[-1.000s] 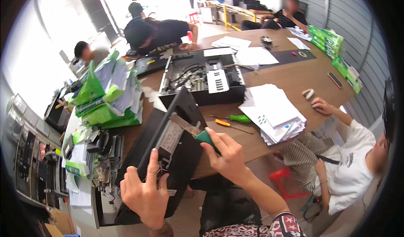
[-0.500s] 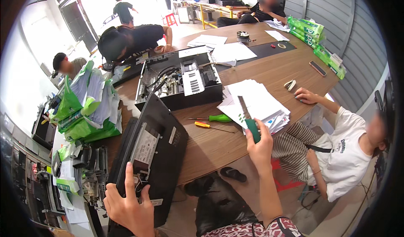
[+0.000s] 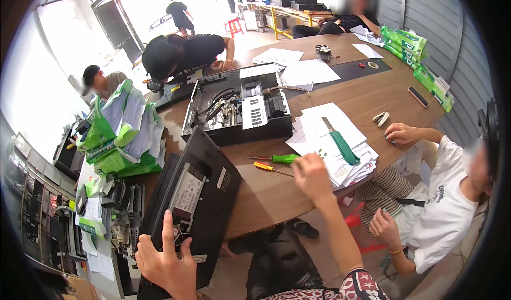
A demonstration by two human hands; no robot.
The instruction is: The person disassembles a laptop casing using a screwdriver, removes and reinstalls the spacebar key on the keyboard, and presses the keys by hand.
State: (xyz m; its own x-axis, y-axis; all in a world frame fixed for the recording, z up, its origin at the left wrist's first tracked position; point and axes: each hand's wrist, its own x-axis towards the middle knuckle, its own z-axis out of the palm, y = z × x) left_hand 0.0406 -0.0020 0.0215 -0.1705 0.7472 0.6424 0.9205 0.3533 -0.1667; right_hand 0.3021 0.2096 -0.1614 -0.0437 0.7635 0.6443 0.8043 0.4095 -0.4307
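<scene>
My left hand (image 3: 169, 262) grips the lower edge of a flat black electronic device (image 3: 213, 193), tilted up at the table's edge. Its thumb and forefinger lie by a pale label and some exposed wires. My right hand (image 3: 315, 178) is at the front edge of the paper pile, with loosely curled, slightly blurred fingers partly hidden. Close to those fingers are a green-handled screwdriver (image 3: 285, 159) and a yellow-handled screwdriver (image 3: 264, 166). A green utility knife (image 3: 343, 146), blade out, lies on the paper pile (image 3: 332, 120).
An opened black computer case (image 3: 239, 132) stands behind the screwdrivers. Green-wrapped paper bundles (image 3: 128, 132) rise at the left. On the right, a person in a white shirt rests a hand (image 3: 400, 133) on the table (image 3: 367, 95). Another person leans over the far side.
My right hand has let go of the green utility knife, now on the papers, and moved left toward the screwdrivers. My left hand still holds the black device. The view has shifted slightly.
</scene>
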